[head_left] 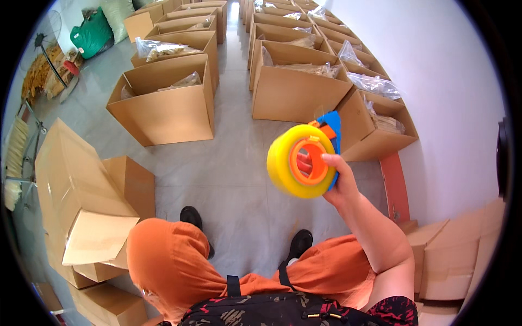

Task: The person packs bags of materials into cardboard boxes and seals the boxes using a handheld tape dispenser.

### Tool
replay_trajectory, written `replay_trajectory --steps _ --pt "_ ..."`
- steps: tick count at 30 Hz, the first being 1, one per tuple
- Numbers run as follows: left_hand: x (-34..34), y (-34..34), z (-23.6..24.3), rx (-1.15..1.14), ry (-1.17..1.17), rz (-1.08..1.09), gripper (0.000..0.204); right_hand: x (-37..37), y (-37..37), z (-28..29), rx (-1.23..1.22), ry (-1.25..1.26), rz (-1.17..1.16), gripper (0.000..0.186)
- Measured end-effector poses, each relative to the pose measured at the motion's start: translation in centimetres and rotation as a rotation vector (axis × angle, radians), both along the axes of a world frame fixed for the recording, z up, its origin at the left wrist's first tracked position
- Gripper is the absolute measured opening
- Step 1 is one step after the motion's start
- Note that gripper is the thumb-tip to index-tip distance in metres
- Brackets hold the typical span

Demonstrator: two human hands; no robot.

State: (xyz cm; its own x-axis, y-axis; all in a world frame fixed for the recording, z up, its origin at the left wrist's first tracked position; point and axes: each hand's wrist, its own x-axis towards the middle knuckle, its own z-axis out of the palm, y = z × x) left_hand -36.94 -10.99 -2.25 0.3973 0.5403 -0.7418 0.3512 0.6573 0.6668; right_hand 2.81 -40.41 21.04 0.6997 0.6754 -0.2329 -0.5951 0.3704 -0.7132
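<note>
1. My right hand (341,176) grasps one tape dispenser (334,126) with one yellow tape roll (278,171), held above the floor (234,163) on the near side of the right-hand boxes (299,98); my left hand isn't in view, so I cannot tell its state.
2. Filling looks done, I judge: near boxes hold clear bags (187,80). Their tops stand open, so closing seems left.
3. At the near row-ends: one box left, two right; farther ones overlap too much to count. One green sack (93,35), two black shoes (190,217).
</note>
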Motion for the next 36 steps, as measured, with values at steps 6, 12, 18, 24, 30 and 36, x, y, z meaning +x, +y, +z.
replay_trajectory --steps 6,12,18,24,30,36 --pt "4.7 1.7 -2.8 -0.020 0.112 -0.083 0.031 5.1 0.7 -4.4 -0.132 0.110 -0.020 0.061" --pt "8.7 2.7 -5.5 -0.084 0.193 -0.130 0.031 10.6 3.1 -8.4 -0.173 0.198 -0.045 0.061" --pt "10.8 4.3 -5.3 -0.117 0.273 -0.167 0.032 19.3 9.0 -10.0 -0.206 -0.068 -0.180 0.058" --pt "11.2 5.5 -3.9 -0.127 0.251 -0.226 0.033 24.9 13.7 -5.0 -0.267 -0.298 -0.188 0.057" --pt "8.1 5.9 -3.1 -0.095 0.193 -0.276 0.033 15.8 15.2 -3.8 -0.069 -0.108 -0.225 0.055" --pt "5.3 6.8 -0.6 0.043 0.096 -0.403 0.034 7.9 13.5 -3.7 0.017 0.059 -0.256 0.051"
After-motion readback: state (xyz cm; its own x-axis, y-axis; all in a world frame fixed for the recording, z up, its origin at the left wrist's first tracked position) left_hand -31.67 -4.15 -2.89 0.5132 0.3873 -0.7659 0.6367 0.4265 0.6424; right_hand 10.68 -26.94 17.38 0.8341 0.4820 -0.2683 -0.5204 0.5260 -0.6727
